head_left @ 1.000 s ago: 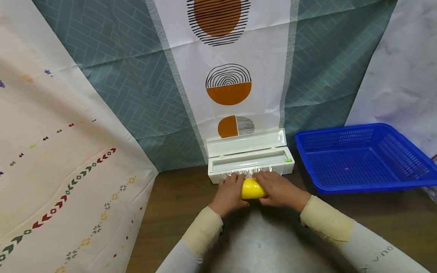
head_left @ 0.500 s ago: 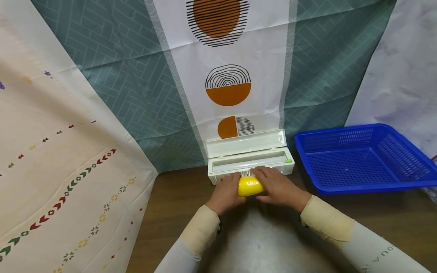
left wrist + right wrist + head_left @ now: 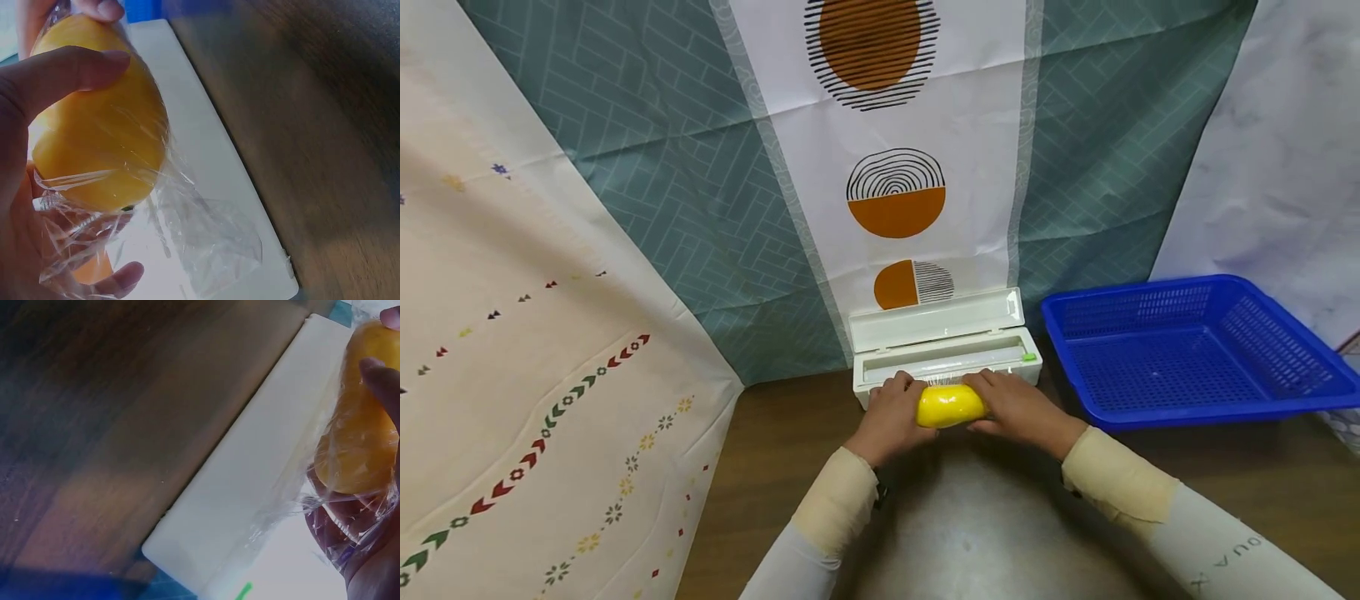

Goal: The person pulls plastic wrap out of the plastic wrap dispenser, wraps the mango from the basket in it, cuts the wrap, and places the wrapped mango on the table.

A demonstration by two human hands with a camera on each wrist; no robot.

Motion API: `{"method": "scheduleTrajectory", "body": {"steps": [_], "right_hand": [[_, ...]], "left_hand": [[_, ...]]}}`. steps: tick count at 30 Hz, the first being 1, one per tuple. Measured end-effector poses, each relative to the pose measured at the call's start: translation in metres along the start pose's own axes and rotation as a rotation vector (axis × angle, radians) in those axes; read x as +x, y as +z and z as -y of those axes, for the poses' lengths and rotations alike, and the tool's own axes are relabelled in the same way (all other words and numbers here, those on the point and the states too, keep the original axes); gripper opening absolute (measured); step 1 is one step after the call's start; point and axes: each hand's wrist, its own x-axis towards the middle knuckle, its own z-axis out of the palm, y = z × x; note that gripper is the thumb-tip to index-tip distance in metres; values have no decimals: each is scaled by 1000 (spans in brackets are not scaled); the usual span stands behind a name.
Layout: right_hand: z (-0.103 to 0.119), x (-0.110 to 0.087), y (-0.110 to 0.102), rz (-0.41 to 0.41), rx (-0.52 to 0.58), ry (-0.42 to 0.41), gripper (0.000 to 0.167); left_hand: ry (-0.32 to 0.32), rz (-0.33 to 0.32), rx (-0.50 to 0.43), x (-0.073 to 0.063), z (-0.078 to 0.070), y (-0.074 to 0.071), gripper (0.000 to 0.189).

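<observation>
A smooth, oblong yellow fruit (image 3: 951,405) in clear plastic wrap is held up between both hands, just in front of a white cling film dispenser (image 3: 880,385). My left hand (image 3: 891,421) grips its left end, the thumb lying across it in the left wrist view. The right end is gripped by my right hand (image 3: 1021,414), thumb against the skin. Loose, crinkled cling film (image 3: 212,244) hangs around the fruit's end and over the white box in the left wrist view. In the right wrist view, film (image 3: 269,515) stretches from the fruit toward the dispenser.
The dispenser's lid (image 3: 936,319) stands raised, with a film roll (image 3: 940,363) inside and a green cutter tab (image 3: 1028,357) at its right end. A blue plastic basket (image 3: 1150,414) sits to the right on the wooden table (image 3: 782,467). Patterned cloths (image 3: 737,208) hang behind.
The fruit has tilted and turned between the hands, and more of its yellow surface shows. The film between it and the dispenser looks shorter. The dispenser has stayed in place.
</observation>
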Motion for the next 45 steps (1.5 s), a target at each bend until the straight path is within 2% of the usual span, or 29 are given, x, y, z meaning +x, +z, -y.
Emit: {"method": "scheduleTrajectory", "body": {"steps": [3,7,13,18,25,31,45], "right_hand": [[0,-2,2,8,6,11,65],[-1,-3,4,21,41,30,63],[-2,-3,2,73,86,46,61],[-3,-2,-4,70,131,47,61],[-4,2,-21,74,142,81,60],[-4,9,-32,35,117,50,61],[-4,22,-45,-37,91,24,65]], "left_hand": [[-14,34,-13,1,0,0,76],[-41,42,-62,1,1,3,87],[-37,22,-107,-3,5,6,76],[-37,-30,-56,-4,8,8,74],[-38,-103,-8,-5,3,-7,67],[-41,-137,-33,-5,1,-17,69],[-29,-207,-71,-1,7,-33,67]]}}
